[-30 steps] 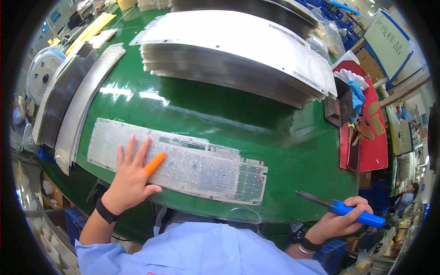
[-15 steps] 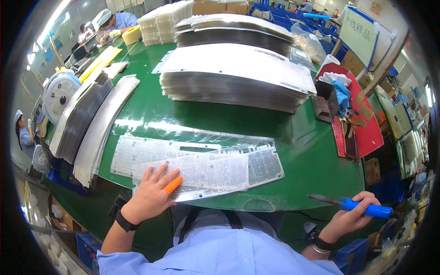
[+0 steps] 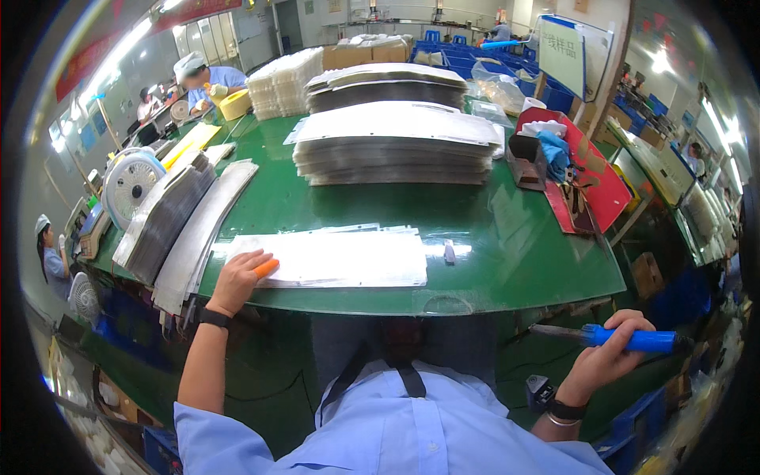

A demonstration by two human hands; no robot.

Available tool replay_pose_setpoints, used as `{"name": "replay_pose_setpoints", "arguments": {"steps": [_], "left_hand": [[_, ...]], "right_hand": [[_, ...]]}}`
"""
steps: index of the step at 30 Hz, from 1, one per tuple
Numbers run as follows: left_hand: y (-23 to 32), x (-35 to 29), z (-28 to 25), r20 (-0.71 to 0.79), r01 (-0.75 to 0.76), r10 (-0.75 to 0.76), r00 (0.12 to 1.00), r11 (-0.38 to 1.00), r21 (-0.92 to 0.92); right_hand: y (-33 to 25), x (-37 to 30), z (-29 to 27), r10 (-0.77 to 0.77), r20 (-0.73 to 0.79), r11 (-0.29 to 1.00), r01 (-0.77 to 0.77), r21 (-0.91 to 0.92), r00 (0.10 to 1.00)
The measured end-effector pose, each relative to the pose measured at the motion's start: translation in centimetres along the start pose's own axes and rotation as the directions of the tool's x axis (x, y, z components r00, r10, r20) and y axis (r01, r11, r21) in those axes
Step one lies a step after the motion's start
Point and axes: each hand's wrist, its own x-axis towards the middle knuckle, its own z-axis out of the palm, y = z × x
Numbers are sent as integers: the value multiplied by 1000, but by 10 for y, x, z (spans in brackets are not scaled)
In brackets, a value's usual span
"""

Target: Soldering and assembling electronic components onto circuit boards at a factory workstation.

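Note:
My left hand [image 3: 241, 279] lies with fingers stretched out on the left end of a thin stack of white sheets [image 3: 348, 257] near the table's front edge. One of its fingers wears an orange cover [image 3: 266, 268]. My right hand [image 3: 613, 352] is closed around a blue-handled tool [image 3: 651, 341] with a narrow dark tip, held beyond the table's front edge at the right. The tip points left and touches nothing. A small pale piece [image 3: 450, 252] rests on the table just right of the sheets; its kind is unclear.
Tall stacks of sheets [image 3: 392, 162] stand farther back on the green table [image 3: 522, 277]. More sheet stacks [image 3: 207, 233] and a white fan [image 3: 134, 188] line the left side. At right lies a red board [image 3: 609, 198] with a blue cloth. Another person [image 3: 207, 79] works at the far left.
The view has shifted. The see-through, skewed sheets of before now appear as a straight white stack, and my left hand is at its left end. My right hand still grips the tool.

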Motion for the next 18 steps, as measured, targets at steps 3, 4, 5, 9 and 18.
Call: {"name": "replay_pose_setpoints", "arguments": {"steps": [3, 4, 5, 9, 18], "left_hand": [[2, -6, 9, 2, 206, -213, 977, 943, -260], [3, -4, 7, 6, 165, -168, 986, 955, -247], [5, -3, 7, 5, 163, -167, 986, 954, -250], [3, 3, 4, 49, 82, -72, 996, 969, -235], [2, 6, 0, 136, 123, -95, 986, 969, -214]], "right_hand": [[-4, 0, -11, -23, 9, 1000, 23, 2, 1000], [-4, 0, -12, -29, 19, 1000, 29, -1, 999], [-4, 0, -13, -31, 19, 1000, 31, -3, 999], [-7, 2, -5, -42, 20, 999, 42, -13, 999], [1, -1, 19, -17, 100, 1000, 14, 26, 995]]}}
